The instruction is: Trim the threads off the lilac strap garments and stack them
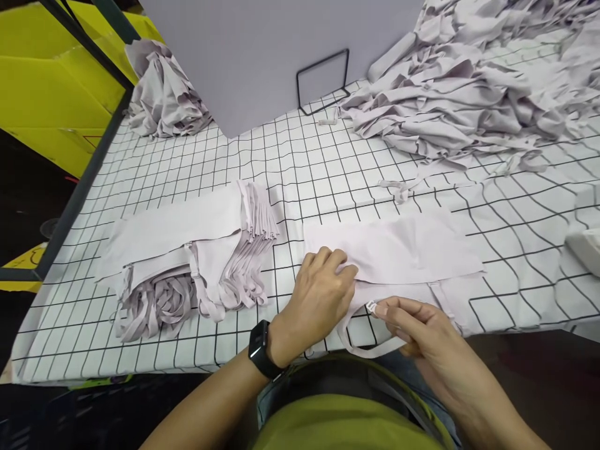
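Note:
A pale lilac strappy garment, likely a bra top, lies folded flat near the table's front edge. My left hand, with a black watch on the wrist, rests at the garment's left end, its fingers curled onto the fabric. Between the thumb and fingers of my right hand is the end of a shoulder strap, where a small white plastic hook sticks out. The strap loops down over the table edge. A second strap's slider lies on the garment's right part.
A neat stack of similar garments with straps bunched in front sits at left. Loose garments are heaped at the back right, with a smaller pile at the back left. A grey panel and black wire stand are behind.

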A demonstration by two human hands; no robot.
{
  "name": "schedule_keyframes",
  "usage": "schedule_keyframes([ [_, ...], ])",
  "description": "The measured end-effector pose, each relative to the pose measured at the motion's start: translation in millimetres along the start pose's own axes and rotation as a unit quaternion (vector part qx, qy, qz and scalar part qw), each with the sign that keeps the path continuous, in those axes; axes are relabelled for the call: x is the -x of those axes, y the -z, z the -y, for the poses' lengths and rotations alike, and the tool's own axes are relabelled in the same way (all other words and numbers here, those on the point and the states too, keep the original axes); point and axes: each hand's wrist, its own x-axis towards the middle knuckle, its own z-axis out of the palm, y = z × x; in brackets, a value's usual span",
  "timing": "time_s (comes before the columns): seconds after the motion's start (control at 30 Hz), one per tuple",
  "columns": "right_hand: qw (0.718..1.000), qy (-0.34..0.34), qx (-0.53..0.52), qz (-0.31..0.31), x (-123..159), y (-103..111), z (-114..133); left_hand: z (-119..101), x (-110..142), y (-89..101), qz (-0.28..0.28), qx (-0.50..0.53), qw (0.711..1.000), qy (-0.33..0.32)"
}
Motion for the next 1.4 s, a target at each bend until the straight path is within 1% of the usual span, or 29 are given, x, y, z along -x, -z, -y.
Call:
schedule_keyframes([
  [0.07,1.000,-0.004,-0.006,-0.002,1,-1,3,2,-3,-0.6,0.001,0.001,1.000,0.000],
  [0.27,1.000,0.000,0.008,0.008,-4,-4,13,11,-9,-3.4,-0.005,0.127,0.992,0.016],
  [0.37,1.000,-0.008,0.017,0.025,-11,-8,18,11,-11,-2.7,-0.009,0.163,0.986,0.016],
  [0.43,0.999,-0.015,0.020,0.024,-15,-11,22,10,-12,-1.2,-0.014,0.174,0.985,0.004],
  [0.57,1.000,-0.015,0.012,-0.010,-19,-15,28,6,-12,1.6,-0.034,0.152,0.987,-0.037],
  [0.7,0.999,-0.023,-0.002,-0.025,-23,-13,27,5,-12,3.2,-0.037,0.118,0.990,-0.065],
  [0.87,0.999,-0.025,-0.010,-0.034,-25,-13,26,6,-11,5.3,-0.030,0.107,0.991,-0.074],
  [0.97,0.999,-0.022,-0.017,-0.047,-27,-13,25,6,-12,5.7,-0.034,0.108,0.990,-0.078],
  [1.1,0.996,-0.019,-0.033,-0.079,-26,-15,23,5,-11,3.9,-0.044,0.109,0.991,-0.066],
  [1.23,0.991,-0.007,-0.060,-0.119,-19,-19,18,2,-7,-0.1,-0.072,0.080,0.993,-0.058],
  [1.33,0.988,0.012,-0.082,-0.132,-13,-23,12,-1,-6,-2.8,-0.096,0.059,0.992,-0.064],
  [1.4,0.987,0.021,-0.080,-0.135,-10,-26,7,-1,-5,-4.1,-0.101,0.043,0.992,-0.069],
])
